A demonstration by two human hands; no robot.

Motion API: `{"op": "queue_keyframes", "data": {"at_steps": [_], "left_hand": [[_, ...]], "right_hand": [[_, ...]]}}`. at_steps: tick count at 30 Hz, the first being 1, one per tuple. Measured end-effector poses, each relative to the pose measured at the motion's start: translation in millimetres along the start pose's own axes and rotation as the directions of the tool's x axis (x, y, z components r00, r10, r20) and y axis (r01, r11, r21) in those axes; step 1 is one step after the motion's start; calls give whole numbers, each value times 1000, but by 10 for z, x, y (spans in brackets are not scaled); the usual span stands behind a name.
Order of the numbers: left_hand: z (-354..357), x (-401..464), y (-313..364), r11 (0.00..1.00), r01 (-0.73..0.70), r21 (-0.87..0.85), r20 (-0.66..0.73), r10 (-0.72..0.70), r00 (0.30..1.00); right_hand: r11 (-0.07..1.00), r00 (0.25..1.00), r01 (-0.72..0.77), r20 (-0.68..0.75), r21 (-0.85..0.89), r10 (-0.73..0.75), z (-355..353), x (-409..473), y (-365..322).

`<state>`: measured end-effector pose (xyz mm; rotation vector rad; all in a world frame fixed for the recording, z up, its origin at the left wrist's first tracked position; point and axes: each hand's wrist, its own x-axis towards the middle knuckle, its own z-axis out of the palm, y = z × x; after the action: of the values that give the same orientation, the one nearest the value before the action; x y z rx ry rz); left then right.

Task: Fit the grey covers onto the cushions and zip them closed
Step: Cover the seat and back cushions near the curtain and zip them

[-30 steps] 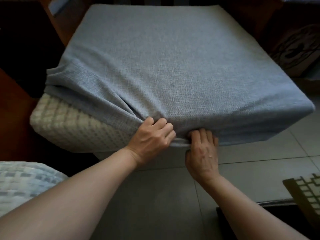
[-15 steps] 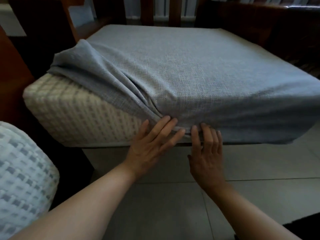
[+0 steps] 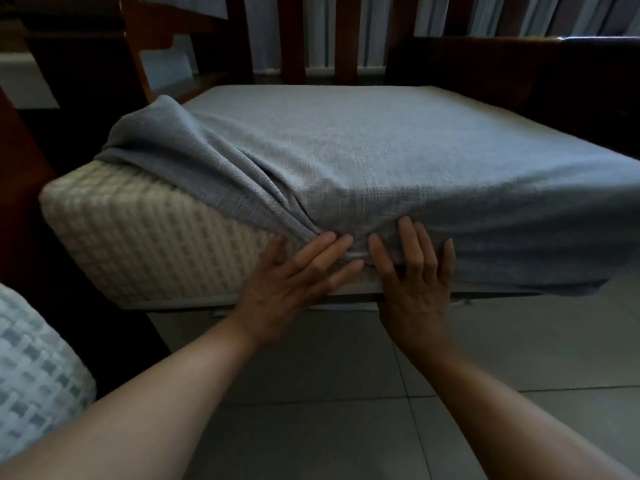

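A thick cushion (image 3: 145, 237) with a cream checked weave lies in front of me, its near left corner bare. The grey cover (image 3: 363, 150) is stretched over its top and right side and bunches in folds toward the front edge. My left hand (image 3: 294, 275) lies flat on the front face with fingers spread, fingertips at the gathered cover edge. My right hand (image 3: 415, 275) presses flat beside it on the cover's lower edge, fingers apart. Neither hand grips the fabric. No zip pull is clearly visible.
A second checked cushion (image 3: 31, 375) shows at the lower left. Dark wooden furniture frames (image 3: 221, 36) stand behind and to the left, and a dark sofa arm (image 3: 554, 74) at the right. Pale floor tiles (image 3: 346, 393) lie beneath my arms.
My left hand has let go of the pinched cover and flattened out. Both hands now rest open against the front edge. My view has dropped lower and closer to the cushion.
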<state>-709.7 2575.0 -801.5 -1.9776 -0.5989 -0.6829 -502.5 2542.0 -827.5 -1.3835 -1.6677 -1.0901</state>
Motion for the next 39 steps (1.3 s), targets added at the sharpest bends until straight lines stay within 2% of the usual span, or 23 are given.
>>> {"op": "queue_keyframes", "data": {"at_steps": [5,12,27,32,35,39], "left_hand": [[-49,179,-150,999,36,-39,4,-36,999],[-195,702,-622,998,52,-30,28,-51,998],[-519,2267,-2194,960,105,-258,319,-17,948],[-538,2817,-2760,925,159,-344,469,23,883],[-414,3206,-3188,928,172,-332,558,45,829],[-172,3923,-3666,942,276,-193,723,-54,689]], "right_hand": [[999,998,-44,-53,29,45,-48,248,5],[994,997,-79,12,73,78,-237,931,108],[999,950,3,310,42,-16,-597,3103,616],[1000,900,-6,436,22,-4,-603,3834,768],[999,887,-27,461,38,7,-489,4376,887],[994,863,-101,501,49,63,-158,5186,1115]]}}
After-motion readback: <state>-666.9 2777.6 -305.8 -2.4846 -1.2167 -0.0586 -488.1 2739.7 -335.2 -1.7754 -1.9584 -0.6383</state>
